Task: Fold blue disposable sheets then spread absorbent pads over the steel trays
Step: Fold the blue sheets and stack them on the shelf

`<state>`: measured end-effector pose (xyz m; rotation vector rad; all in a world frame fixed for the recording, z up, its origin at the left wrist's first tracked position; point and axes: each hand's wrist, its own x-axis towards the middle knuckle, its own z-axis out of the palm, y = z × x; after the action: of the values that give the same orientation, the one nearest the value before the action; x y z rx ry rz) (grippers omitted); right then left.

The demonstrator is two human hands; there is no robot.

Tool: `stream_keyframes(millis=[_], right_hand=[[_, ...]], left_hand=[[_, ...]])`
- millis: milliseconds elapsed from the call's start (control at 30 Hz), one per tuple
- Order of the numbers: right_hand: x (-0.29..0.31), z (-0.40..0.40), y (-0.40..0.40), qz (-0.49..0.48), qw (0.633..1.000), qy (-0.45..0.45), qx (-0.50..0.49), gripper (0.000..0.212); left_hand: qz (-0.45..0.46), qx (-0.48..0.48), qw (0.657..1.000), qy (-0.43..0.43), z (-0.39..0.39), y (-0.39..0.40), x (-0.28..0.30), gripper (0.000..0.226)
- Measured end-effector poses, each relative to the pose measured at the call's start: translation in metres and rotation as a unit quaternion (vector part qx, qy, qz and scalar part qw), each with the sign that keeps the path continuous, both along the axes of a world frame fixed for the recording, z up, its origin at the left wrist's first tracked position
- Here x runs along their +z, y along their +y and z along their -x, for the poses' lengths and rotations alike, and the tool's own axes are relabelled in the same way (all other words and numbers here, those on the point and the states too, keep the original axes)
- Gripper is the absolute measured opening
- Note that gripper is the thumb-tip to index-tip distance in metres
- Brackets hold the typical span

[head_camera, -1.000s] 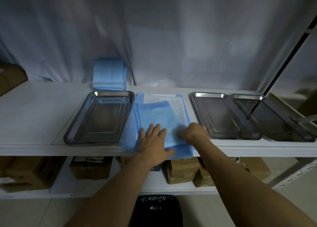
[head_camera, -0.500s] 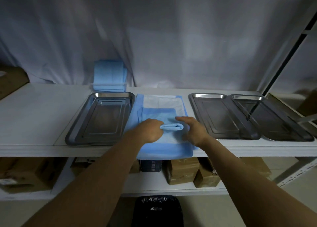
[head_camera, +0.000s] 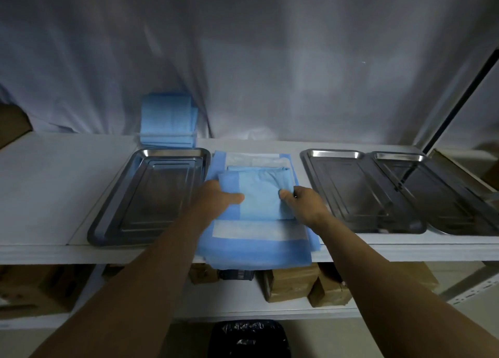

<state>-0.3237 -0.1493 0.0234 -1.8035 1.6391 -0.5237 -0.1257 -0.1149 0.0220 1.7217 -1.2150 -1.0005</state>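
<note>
- A black bag (head_camera: 249, 338) is seen on the floor, nearest the viewer, below the shelving
- Brown cardboard boxes (head_camera: 290, 283) are stored on the lower shelf
- A flat absorbent pad (head_camera: 259, 243) is laid at the front edge of the white shelf (head_camera: 40, 195), its blue border overhanging that edge
- A folded blue sheet (head_camera: 260, 195) is held on top of the pad: its left edge is gripped by the left hand (head_camera: 213, 199), thumb on top, and its right edge is pinched by the right hand (head_camera: 306, 205)
- One steel tray (head_camera: 151, 195) is set just left of the pad; two overlapping trays (head_camera: 356, 193) are set to its right
- A stack of folded blue sheets (head_camera: 168, 120) is propped at the back edge, against the white curtain (head_camera: 270, 60)
</note>
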Motion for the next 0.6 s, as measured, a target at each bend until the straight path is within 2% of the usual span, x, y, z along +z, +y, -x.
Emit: stream_keyframes(millis=[100,200,300,367,500,600], right_hand=[[-0.001,-0.004,-0.011,-0.018,0.999,0.013,-0.040,0.038],[-0.010,-0.005,-0.021,-0.021,0.997,0.025,-0.075,0.026],[-0.017,-0.007,-0.027,-0.021,0.992,0.076,-0.096,0.021],[-0.018,-0.010,-0.029,-0.024,0.988,0.100,-0.111,0.017],[-0.018,-0.011,-0.025,-0.006,0.978,0.155,-0.139,0.032],[-0.019,-0.011,-0.025,0.011,0.973,0.192,-0.130,0.034]], left_hand=[[0.038,0.041,0.993,-0.100,0.008,-0.018,-0.006,0.027],[0.019,0.049,0.974,-0.222,0.013,-0.029,-0.012,0.034],[-0.005,0.037,0.952,-0.303,0.020,-0.030,-0.016,0.041],[-0.014,0.038,0.941,-0.335,0.022,-0.032,-0.020,0.041],[-0.010,0.043,0.930,-0.366,0.027,-0.033,-0.023,0.040],[-0.011,0.070,0.927,-0.367,0.032,-0.031,-0.021,0.038]])
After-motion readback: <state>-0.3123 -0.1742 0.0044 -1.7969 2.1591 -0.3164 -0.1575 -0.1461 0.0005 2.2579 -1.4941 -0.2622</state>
